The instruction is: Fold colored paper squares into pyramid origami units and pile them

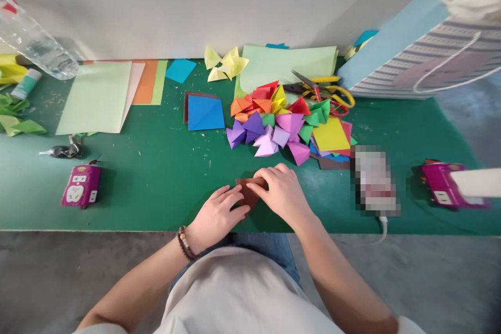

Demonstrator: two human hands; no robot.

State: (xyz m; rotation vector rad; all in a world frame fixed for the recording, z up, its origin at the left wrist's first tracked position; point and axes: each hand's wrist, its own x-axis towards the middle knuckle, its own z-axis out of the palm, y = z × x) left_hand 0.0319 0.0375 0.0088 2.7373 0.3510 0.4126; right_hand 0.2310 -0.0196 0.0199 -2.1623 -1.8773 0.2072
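Note:
Close to the front edge of the green table, a small piece of brown paper (249, 195) lies between my two hands. My left hand (219, 214) rests on its left side, fingers pressed together on the paper. With thumb and fingertips, my right hand (282, 193) pinches its upper right edge. Parts of the paper are hidden under my fingers. Beyond my hands sits a pile of folded paper pieces (274, 122) in purple, pink, orange, red, yellow and green. To its left lies a stack of square blue paper (205, 112) with brown sheets beneath.
Scissors (340, 95) lie behind the pile, beside yellow square paper (332, 134). A striped paper bag (426, 57) stands at back right, a plastic bottle (39, 36) at back left. Purple power sockets (81, 186) sit at both sides. A blurred-out device (376, 180) lies right of my hand.

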